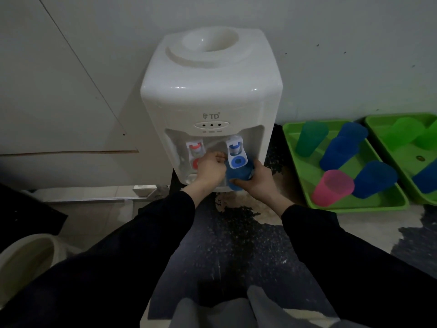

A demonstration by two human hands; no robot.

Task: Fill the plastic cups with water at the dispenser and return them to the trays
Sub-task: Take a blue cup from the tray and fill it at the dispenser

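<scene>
While under the blue tap of the dispenser, treat the blue cup as thin, springy plastic: light when dry, probably much heavier and sloshy once full, likely slick if wet. Sits at 6 o'clock of the tap, right beneath its paddle. Held by the right hand, coming in from 3 o'clock with fingers wrapped round the lower wall and thumb across the front near the base. Better to grip mid-wall, gently. Avoid a hard squeeze: risks buckling the wall and pushing water over the rim. Works the tap with the left hand, at 9 o'clock of it, fingers curled onto the lever's left edge, seemingly pinching it. Points mouth toward 12 under the spout, base toward 6, so long axis on the 12–6 line. Looks near upright; cannot read a slight lean from this angle. Cannot see the water level. For the return: green tray at 3 o'clock, already carrying more cups. Keep mouth up all the way.
</scene>
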